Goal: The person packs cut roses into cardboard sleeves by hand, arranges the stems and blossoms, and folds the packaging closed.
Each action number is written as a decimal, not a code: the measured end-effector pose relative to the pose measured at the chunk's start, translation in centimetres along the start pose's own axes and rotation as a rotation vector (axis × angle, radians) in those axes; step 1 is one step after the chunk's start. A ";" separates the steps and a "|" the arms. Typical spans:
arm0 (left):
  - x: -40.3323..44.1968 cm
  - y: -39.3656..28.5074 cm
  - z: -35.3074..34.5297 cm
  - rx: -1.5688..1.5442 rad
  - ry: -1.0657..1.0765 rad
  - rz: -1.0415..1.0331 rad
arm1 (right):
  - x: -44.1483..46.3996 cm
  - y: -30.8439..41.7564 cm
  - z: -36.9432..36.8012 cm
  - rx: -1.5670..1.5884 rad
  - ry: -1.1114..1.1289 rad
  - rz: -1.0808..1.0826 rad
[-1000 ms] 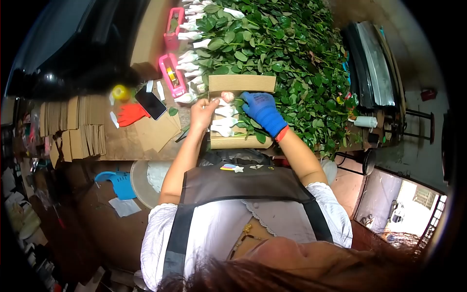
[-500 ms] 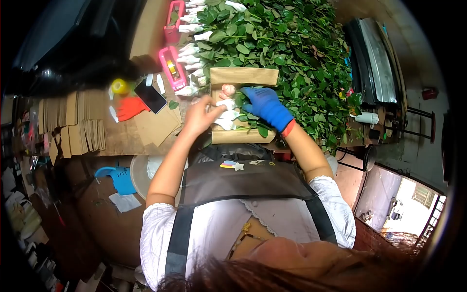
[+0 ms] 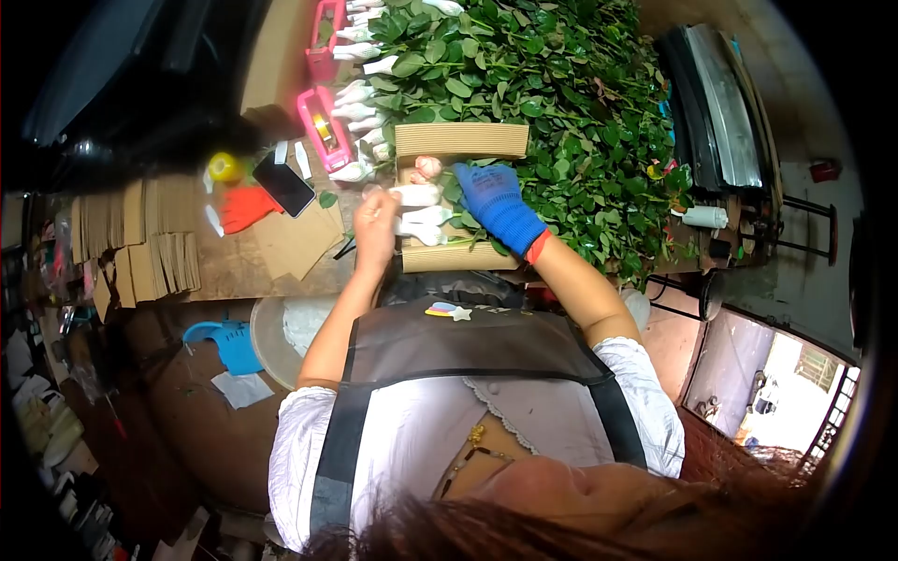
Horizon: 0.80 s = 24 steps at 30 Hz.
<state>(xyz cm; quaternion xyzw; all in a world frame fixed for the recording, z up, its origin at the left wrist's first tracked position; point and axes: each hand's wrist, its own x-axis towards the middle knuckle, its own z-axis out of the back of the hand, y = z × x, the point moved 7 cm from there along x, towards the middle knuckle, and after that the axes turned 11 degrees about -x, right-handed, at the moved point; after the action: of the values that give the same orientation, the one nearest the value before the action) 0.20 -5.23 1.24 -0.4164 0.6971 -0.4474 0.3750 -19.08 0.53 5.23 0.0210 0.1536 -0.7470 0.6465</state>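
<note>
My bare left hand (image 3: pixel 376 220) has its fingers closed on the left end of a white-sleeved rose (image 3: pixel 418 195). My right hand (image 3: pixel 491 198), in a blue knit glove, is curled round leafy stems just right of the flower heads; its thumb is hidden. An open corrugated cardboard wrap (image 3: pixel 461 140) lies under both hands, its two sides standing up. Inside it, a bare pink rose (image 3: pixel 427 168) sits above the held one, and more white-sleeved roses (image 3: pixel 426 226) lie below it.
A large heap of leafy rose stems (image 3: pixel 561 122) covers the table's back. Pink tape dispensers (image 3: pixel 324 131) stand left of it. A phone (image 3: pixel 284 185), an orange glove (image 3: pixel 249 208), yellow tape (image 3: pixel 224 167) and stacked cardboard (image 3: pixel 159 229) lie further left. A blue plastic container (image 3: pixel 236 346) is below.
My left hand has shifted a little left and down, to the end of the white sleeve. My gloved hand and the cardboard wrap sit slightly further left in view.
</note>
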 end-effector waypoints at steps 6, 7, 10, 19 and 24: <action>1.9 -3.1 4.9 0.143 0.067 -0.204 | -2.9 -2.1 4.9 0.202 -0.075 0.038; 1.4 -1.8 4.6 0.222 0.142 -0.019 | -3.6 -2.4 6.3 0.257 -0.121 0.031; 0.1 -2.6 1.2 0.647 0.193 0.040 | -3.6 -0.9 5.2 0.259 0.043 0.177; 0.4 -0.6 1.5 0.378 0.025 -0.099 | -2.2 2.0 -0.1 -0.020 0.202 0.178; 0.2 -3.2 5.2 0.278 0.080 0.028 | -4.7 0.6 2.9 0.288 0.061 0.248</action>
<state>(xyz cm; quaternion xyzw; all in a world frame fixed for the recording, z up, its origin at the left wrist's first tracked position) 5.59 -7.83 2.55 -0.3324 0.6485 -0.5506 0.4072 -17.21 4.20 8.93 0.1549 0.0609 -0.6749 0.7189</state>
